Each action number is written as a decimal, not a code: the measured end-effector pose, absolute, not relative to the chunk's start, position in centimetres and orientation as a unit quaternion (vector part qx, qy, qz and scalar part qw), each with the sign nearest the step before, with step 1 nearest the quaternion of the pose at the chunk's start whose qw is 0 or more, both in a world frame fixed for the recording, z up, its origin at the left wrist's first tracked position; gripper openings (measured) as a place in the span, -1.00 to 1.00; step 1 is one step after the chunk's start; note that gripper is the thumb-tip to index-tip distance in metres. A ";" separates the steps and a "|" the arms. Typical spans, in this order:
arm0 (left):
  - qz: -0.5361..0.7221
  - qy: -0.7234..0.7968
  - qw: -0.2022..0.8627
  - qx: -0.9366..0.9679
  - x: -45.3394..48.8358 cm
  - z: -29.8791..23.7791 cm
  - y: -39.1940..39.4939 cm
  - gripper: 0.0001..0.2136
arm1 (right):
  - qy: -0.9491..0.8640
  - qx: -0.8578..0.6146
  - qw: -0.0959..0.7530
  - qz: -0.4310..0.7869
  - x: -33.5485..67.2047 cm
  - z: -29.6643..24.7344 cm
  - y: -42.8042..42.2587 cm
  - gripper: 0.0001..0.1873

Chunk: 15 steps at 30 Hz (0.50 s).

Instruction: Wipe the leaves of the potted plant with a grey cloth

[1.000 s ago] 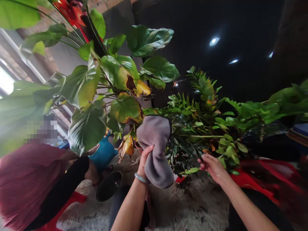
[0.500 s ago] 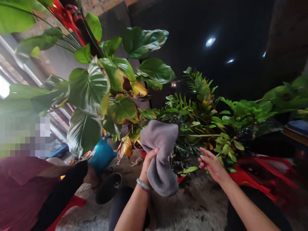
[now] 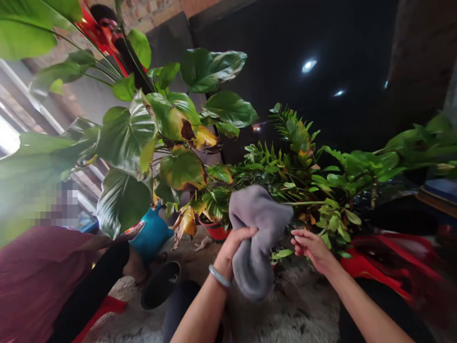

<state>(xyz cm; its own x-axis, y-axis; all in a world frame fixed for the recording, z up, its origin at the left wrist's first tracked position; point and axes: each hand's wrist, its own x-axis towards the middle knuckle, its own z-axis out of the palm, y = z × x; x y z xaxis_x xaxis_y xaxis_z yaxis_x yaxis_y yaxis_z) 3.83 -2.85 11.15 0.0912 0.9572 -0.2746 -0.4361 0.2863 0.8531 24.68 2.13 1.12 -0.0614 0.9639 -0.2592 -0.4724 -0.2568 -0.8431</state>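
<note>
A soft grey cloth is bunched in my left hand, which is closed round its middle, so the cloth spreads above and hangs below the grip. To the right, my right hand has its thumb and fingers drawn together in a pinch among dark leaves. What lies between those fingertips, if anything, is too small to make out. Behind both hands stands a bushy plant with narrow green leaves, partly covered by the cloth.
Large-leaved foliage with browned edges rises at left. A co-worker in a maroon top sits there, near a blue watering can and a black bucket. A red pot stands centrally; a red plastic stool is at right.
My left hand has moved right with the cloth, closer to my right hand. The right hand has shifted slightly down, its fingers drawn closer together.
</note>
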 end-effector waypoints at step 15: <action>0.475 0.405 0.690 0.365 6.7 8.6 -2.5 -0.58 | -0.273 -0.458 0.524 0.665 25.5 -0.3 2.8 -0.82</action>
